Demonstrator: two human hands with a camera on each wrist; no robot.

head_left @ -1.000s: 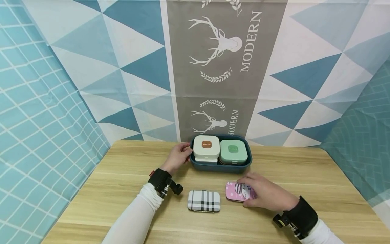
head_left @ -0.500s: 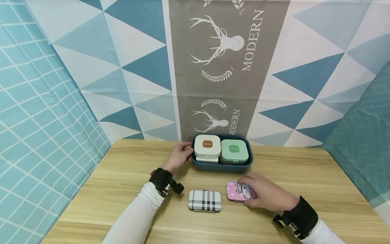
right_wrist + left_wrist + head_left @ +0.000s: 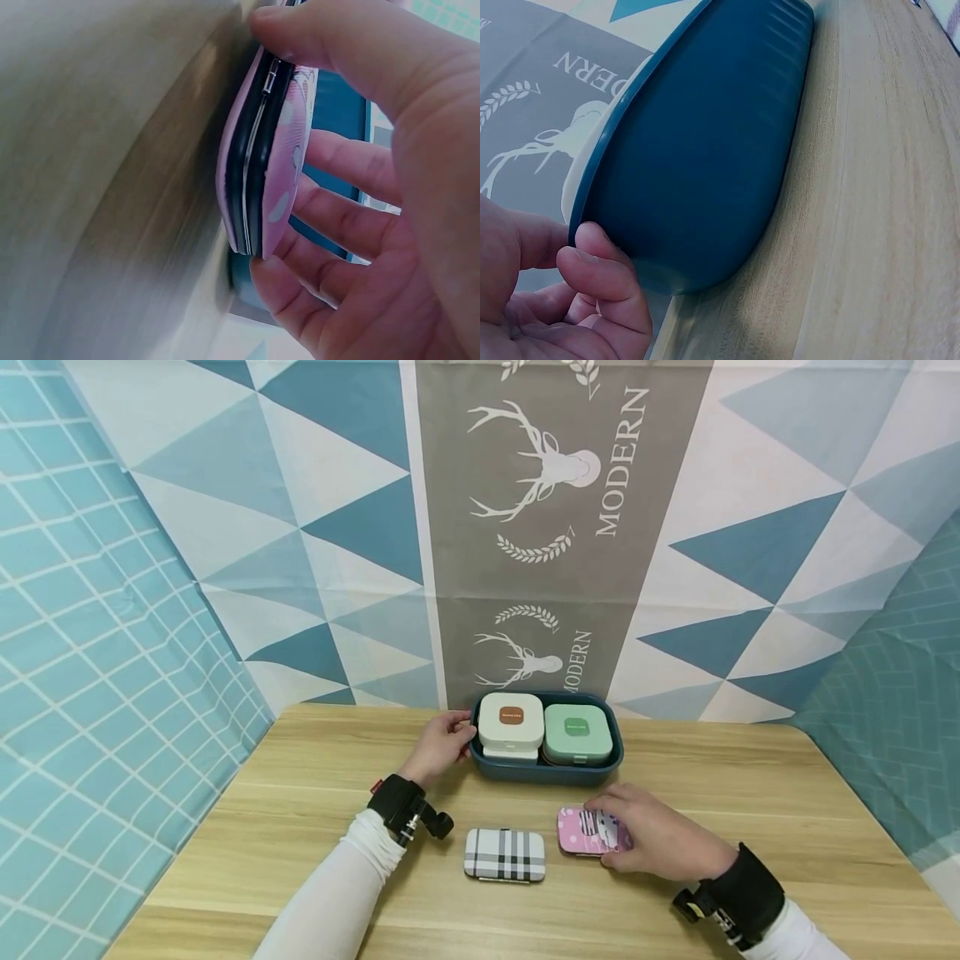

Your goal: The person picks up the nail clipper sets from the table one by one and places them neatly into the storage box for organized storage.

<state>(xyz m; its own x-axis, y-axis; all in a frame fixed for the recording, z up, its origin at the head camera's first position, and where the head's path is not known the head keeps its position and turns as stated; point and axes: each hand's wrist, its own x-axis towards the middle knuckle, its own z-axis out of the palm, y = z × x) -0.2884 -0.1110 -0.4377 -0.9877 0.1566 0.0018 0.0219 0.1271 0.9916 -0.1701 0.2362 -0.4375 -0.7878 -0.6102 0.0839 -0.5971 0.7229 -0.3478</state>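
My left hand (image 3: 437, 748) pinches the left end of a dark blue bin (image 3: 546, 772) near the table's back edge. In the left wrist view, thumb and fingertips meet at the rim of its wall (image 3: 697, 142). With thumb and fingers on opposite edges, my right hand (image 3: 663, 835) grips a slim pink hinged case (image 3: 576, 837) with dots and a cartoon cat. Its dark frame and small clasp face the camera in the right wrist view, where the pink case (image 3: 282, 172) stays close to the table. A plaid case (image 3: 504, 855) lies left of it.
Inside the bin sit a cream lidded box (image 3: 510, 731), stacked on another white one, and a mint green lidded box (image 3: 577, 735). The wooden table (image 3: 262, 827) meets a patterned backdrop (image 3: 525, 568) behind the bin.
Both hands, the bin and the two cases stay in place. Only a slight shift of the head view shows.
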